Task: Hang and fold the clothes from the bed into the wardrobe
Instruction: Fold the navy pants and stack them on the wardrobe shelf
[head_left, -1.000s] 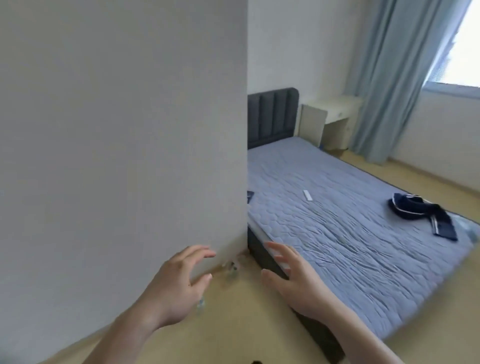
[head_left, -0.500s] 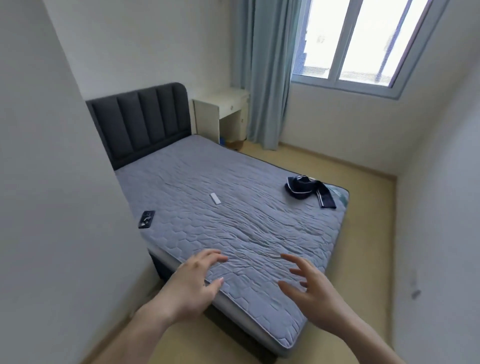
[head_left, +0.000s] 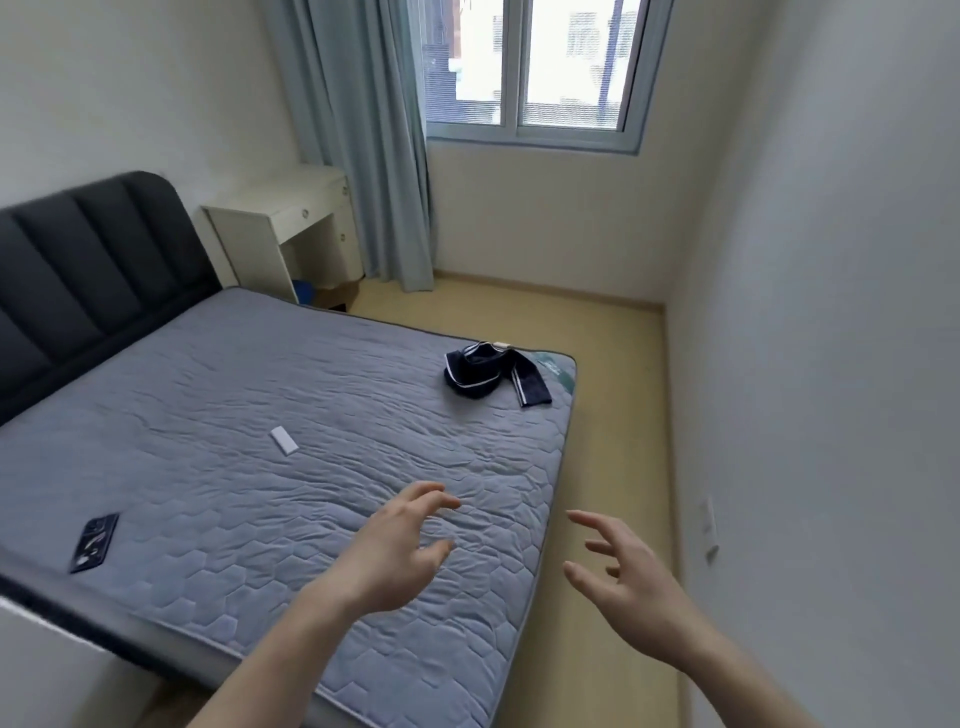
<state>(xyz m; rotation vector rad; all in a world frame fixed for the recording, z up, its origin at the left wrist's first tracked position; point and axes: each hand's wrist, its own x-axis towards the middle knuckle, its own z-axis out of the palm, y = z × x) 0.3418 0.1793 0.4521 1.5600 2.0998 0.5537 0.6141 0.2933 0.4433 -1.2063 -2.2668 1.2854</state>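
A crumpled dark navy garment with white stripes (head_left: 488, 375) lies near the far right corner of the grey quilted mattress (head_left: 218, 431). My left hand (head_left: 395, 551) hovers over the mattress's near right part, fingers spread, holding nothing. My right hand (head_left: 623, 577) is raised over the floor strip beside the bed, fingers apart and empty. Both hands are well short of the garment. No wardrobe is in view.
A white remote (head_left: 283, 440) and a dark phone (head_left: 95, 542) lie on the mattress. A dark padded headboard (head_left: 88, 280) stands at left, a white desk (head_left: 291, 223) and blue-grey curtain (head_left: 374, 156) beyond. A narrow wooden floor strip (head_left: 613, 415) runs along the right wall.
The view has swung right, past a white panel, to take in the whole bed and window. Both hands stayed raised and empty and now sit nearer the bed's right side.
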